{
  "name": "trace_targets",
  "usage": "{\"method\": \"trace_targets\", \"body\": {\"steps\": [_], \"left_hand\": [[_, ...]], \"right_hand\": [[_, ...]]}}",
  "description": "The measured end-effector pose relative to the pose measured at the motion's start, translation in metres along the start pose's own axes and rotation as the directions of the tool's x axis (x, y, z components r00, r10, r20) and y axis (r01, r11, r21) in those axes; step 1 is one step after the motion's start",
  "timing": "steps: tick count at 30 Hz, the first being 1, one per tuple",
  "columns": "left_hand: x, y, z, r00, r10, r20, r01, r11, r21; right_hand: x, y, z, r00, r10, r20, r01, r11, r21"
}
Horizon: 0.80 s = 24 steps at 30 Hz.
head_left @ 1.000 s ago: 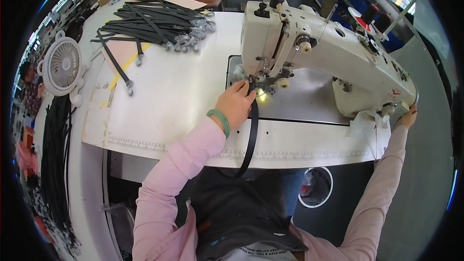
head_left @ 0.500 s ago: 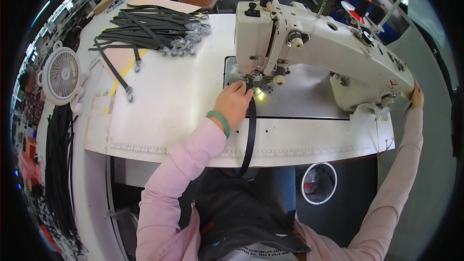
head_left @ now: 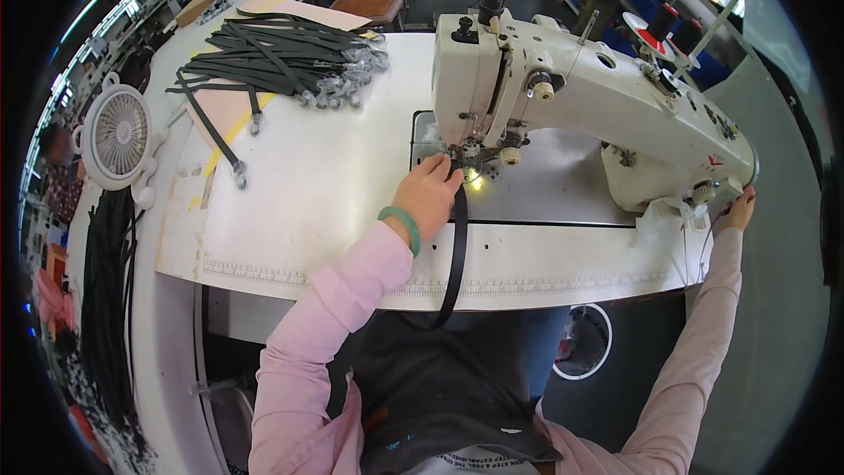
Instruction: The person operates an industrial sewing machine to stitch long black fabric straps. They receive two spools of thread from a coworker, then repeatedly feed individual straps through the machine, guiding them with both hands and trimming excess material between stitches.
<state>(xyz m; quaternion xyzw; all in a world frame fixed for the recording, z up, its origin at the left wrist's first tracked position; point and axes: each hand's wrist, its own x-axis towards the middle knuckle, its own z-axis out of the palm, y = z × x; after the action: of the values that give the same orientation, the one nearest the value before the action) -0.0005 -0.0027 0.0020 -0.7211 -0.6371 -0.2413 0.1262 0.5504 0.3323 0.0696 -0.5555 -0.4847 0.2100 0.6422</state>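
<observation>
At the far left a small round white fan [head_left: 119, 134] sits on the edge of your white counter [head_left: 334, 185], with a pile of black straps with clear clips [head_left: 272, 57] behind. Your left hand [head_left: 431, 198] pinches a long black strap [head_left: 456, 255] at the needle of the cream-coloured sewing machine [head_left: 580, 105]; the strap trails off the counter's front edge toward your lap. Your right hand [head_left: 741, 208] rests at the machine's right end; whether it grips anything, you cannot tell.

White worktop table [head_left: 334, 185]: cream industrial sewing machine [head_left: 598, 110] at right, heap of black webbing straps [head_left: 272, 53] far left, one black strap [head_left: 457, 246] draped over front edge.
</observation>
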Motion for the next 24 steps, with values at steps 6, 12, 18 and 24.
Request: {"method": "trace_targets", "body": {"steps": [6, 12, 18, 24], "left_hand": [[0.001, 0.003, 0.000, 0.996, 0.065, 0.053, -0.067, 0.998, 0.023], [-0.013, 0.001, -0.016, 0.998, 0.014, 0.064, -0.021, 0.993, 0.118], [0.000, 0.003, -0.003, 0.999, 0.046, 0.025, -0.046, 0.999, 0.002], [0.005, 0.005, -0.002, 0.998, 0.063, -0.026, -0.063, 0.998, -0.013]], "right_hand": [[0.117, -0.052, -0.029, 0.917, -0.208, 0.339, 0.396, 0.563, -0.725], [0.029, 0.005, 0.037, 0.989, 0.082, 0.125, -0.039, 0.947, -0.318], [0.014, 0.084, -0.030, 0.990, -0.143, 0.006, 0.141, 0.968, -0.209], [0.058, -0.037, -0.015, 0.938, -0.334, 0.095, 0.347, 0.893, -0.285]]}}
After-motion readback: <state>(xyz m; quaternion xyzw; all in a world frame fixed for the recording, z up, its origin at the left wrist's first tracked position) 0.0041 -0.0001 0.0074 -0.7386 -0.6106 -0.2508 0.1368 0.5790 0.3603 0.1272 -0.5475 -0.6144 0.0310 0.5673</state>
